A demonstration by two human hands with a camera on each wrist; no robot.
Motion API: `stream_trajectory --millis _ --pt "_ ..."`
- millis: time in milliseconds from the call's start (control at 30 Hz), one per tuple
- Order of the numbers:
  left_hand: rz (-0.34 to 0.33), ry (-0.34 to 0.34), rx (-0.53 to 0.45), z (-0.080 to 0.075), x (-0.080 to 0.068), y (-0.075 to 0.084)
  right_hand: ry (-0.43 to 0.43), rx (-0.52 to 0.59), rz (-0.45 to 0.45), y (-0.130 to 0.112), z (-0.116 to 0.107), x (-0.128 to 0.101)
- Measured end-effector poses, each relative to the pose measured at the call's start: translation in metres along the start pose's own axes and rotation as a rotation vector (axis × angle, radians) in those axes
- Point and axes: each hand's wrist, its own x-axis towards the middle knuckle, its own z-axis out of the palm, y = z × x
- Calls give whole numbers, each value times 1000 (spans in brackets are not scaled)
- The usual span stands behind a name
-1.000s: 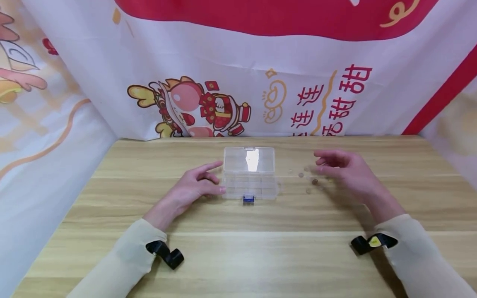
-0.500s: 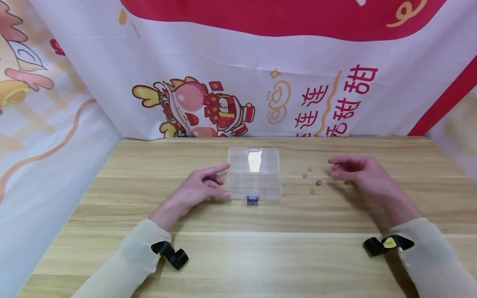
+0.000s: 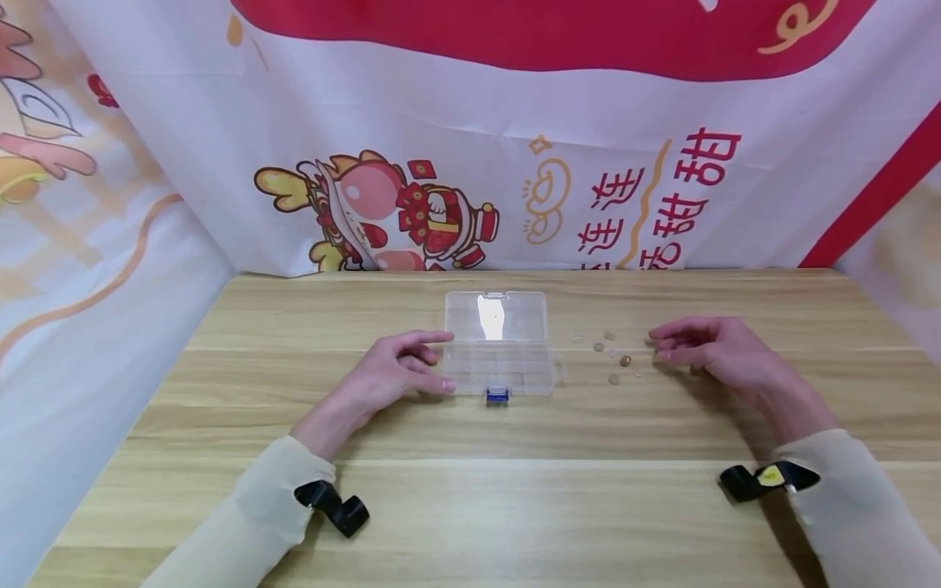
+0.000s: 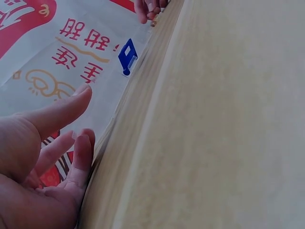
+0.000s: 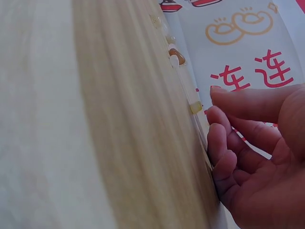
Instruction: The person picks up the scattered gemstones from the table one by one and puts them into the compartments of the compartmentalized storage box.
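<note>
- Two hands rested on the wooden table [image 3: 470,490] at this moment, and neither held anything.
- Right hand [image 3: 709,353]: its fingers were loosely curled and relaxed, thumb and forefinger tips close together with nothing between them. It lay at the 3 o'clock side of the scattered beads [image 3: 616,359], near them but apart; one small yellowish piece [image 5: 196,107] lay just beside the fingertips [image 5: 217,117] in the right wrist view.
- Left hand [image 3: 393,377]: the fingers were relaxed and partly extended, the forefinger pointing toward the box's 9 o'clock edge. The fingertips lay at or against the box's left side; contact could not be confirmed.
- Clear plastic box [image 3: 498,359]: it sat open at the table's centre, lid laid back toward 12 o'clock, blue latch [image 3: 497,395] at its 6 o'clock edge. Its compartments appeared empty, though the clear plastic made this hard to judge.
- Beads: several small pieces, one of them brown, lay loose between the box and the right hand.
- Step in hand, as judged: the right hand was poised to pick up a bead while the left steadied the box.
- Next move, as judged: it called for a fine pinch on one small bead, then a carry toward 9 o'clock into a compartment. The beads were small and could roll.
</note>
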Motion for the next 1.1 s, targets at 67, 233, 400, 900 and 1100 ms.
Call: stream_trajectory --millis 67,233,400,900,1100 --pt "-1 4 4 0 -1 1 -3 -3 2 0 0 0" --pt "4 8 14 1 -1 2 -10 -1 1 2 -1 0" --pt "-8 14 25 2 0 3 -14 -27 -3 2 -1 0" --pt "3 25 41 2 -1 1 10 -165 6 0 5 3" --pt "-5 27 44 2 -1 2 17 -195 19 -3 6 2"
